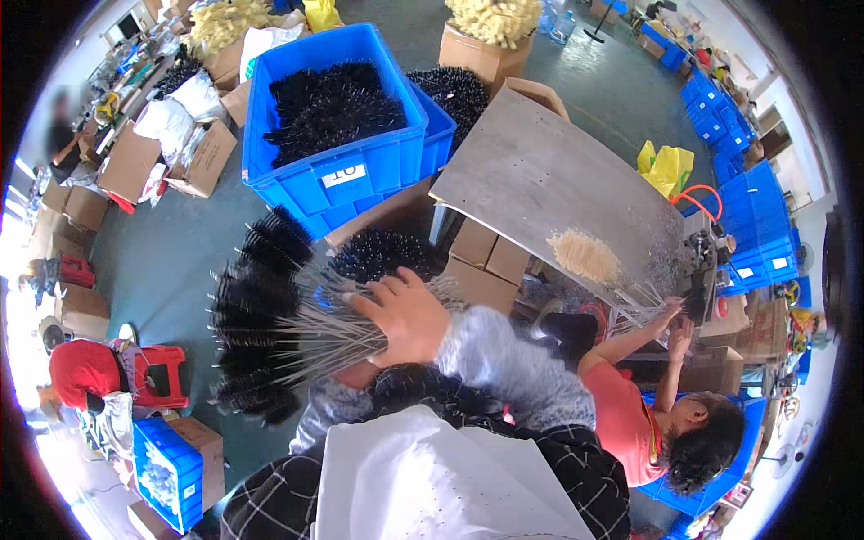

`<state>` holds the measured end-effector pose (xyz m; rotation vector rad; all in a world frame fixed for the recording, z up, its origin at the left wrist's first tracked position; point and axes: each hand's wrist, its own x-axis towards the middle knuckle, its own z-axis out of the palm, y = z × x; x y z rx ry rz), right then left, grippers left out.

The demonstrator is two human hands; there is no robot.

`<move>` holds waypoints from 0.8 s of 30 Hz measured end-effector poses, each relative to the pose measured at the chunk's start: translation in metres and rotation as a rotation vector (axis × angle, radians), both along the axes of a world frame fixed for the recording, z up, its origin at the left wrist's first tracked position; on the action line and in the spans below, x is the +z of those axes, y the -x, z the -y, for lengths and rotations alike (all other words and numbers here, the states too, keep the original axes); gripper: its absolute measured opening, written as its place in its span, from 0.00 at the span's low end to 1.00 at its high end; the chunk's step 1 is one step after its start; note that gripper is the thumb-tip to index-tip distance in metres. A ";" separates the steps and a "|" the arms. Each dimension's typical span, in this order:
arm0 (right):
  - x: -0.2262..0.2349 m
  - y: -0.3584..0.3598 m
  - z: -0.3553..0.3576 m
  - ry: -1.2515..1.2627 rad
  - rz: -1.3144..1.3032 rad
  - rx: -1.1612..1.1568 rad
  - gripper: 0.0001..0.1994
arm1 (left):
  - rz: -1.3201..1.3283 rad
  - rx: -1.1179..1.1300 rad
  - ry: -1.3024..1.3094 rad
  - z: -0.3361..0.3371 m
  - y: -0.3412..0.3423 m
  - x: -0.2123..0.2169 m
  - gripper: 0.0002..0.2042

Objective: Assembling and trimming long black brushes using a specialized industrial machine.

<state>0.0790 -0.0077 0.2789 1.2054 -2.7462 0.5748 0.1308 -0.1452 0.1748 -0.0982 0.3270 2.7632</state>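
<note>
A large bundle of black-bristled wire brushes (261, 315) fans out in front of me, bristle ends to the left and pale twisted-wire stems to the right. My right hand (405, 315) lies over the stems from above, its fingers curved around them. Low against the bundle, my left hand (358, 373) is mostly hidden behind the stems; it bears the bundle from below, and its fingers do not show. Just beyond the stems, more black brushes (382, 255) stand in a cluster.
A blue crate (335, 171) full of black brushes stands ahead. At right is a grey worktable (540, 171) with a sawdust-like pile (585, 256). A co-worker in red (625, 418) handles brushes at its edge. Cartons (481, 261) sit below; a red stool (165, 373) stands left.
</note>
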 end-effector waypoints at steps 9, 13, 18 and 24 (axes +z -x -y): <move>-0.025 0.019 0.016 0.020 1.017 0.387 0.35 | 0.081 -0.062 0.022 0.037 -0.081 0.031 0.24; -0.045 0.010 0.019 0.229 1.257 0.461 0.32 | 0.119 -0.103 0.081 0.058 -0.094 0.014 0.23; -0.053 0.003 0.020 0.350 1.348 0.553 0.32 | 0.098 0.022 0.356 0.064 -0.076 -0.008 0.18; -0.046 0.001 0.030 0.114 0.944 0.486 0.35 | -0.021 0.098 0.177 0.047 -0.083 0.013 0.17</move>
